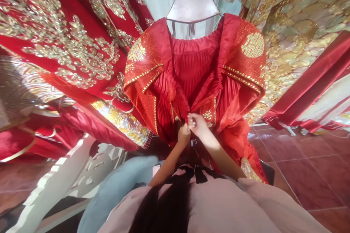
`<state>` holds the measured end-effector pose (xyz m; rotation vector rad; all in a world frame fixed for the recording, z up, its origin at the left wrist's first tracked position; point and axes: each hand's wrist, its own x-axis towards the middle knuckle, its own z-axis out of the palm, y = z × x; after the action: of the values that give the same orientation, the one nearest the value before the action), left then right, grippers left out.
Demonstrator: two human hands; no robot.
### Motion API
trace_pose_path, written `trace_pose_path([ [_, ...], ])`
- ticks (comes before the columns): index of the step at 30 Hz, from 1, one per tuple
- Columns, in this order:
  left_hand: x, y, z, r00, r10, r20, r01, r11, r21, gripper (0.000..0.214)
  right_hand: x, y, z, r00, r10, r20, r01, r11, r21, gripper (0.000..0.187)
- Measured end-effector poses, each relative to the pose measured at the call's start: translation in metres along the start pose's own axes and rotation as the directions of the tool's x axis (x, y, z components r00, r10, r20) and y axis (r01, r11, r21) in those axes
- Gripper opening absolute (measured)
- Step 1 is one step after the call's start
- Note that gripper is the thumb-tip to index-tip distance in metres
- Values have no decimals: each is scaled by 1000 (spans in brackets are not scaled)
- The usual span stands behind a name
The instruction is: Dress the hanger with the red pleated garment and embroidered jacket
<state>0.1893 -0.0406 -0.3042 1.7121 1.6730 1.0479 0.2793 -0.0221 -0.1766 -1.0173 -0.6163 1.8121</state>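
A red robe [197,76] with gold trim and gold round emblems on the shoulders hangs on a pale hanger [193,8] in front of me. Both my hands meet at the front opening of the robe, low on its chest. My left hand [183,134] is closed, pinching the left front edge. My right hand [197,123] is closed on the right front edge, touching the left hand. What lies between the fingertips is too small to make out.
More red garments with heavy gold embroidery [62,43] hang at the left, and gold sequinned ones [295,25] at the upper right. A red cloth band [308,87] slants at the right. The floor is reddish-brown tile [300,167]. A white carved piece [65,174] stands at lower left.
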Motion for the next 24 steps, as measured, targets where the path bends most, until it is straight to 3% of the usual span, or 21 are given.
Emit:
trace_pose_path([
  [4, 2, 7, -4, 1000, 8, -2, -8, 998, 68, 19, -5, -26, 24, 974, -220, -49, 223, 973, 56, 9],
  [6, 1, 13, -8, 999, 41, -30, -39, 995, 90, 13, -10, -28, 26, 941, -331, -69, 333, 943, 19, 13],
  [8, 1, 20, -13, 991, 71, -110, -59, 993, 104, 13, -14, -23, 22, 929, -365, -62, 365, 931, -12, 21],
  [11, 8, 37, -23, 933, 174, -314, -134, 980, 146, 26, -18, -14, 16, 920, -391, 14, 391, 917, -71, 33],
  [13, 19, 52, -30, 881, 257, -396, -187, 960, 208, 22, -20, -12, 14, 909, -412, 57, 416, 905, -93, 36],
  [15, 33, 67, -37, 885, 293, -362, -196, 939, 281, 14, -19, -13, 13, 918, -390, 74, 395, 916, -74, 36],
  [19, 50, 80, -47, 964, 207, -169, -130, 915, 381, 16, -11, -12, 13, 951, -301, 67, 300, 954, 15, 26],
  [24, 39, 83, -49, 982, 112, -155, -47, 926, 376, 20, -3, -17, 21, 959, -284, -15, 285, 956, 75, 16],
])
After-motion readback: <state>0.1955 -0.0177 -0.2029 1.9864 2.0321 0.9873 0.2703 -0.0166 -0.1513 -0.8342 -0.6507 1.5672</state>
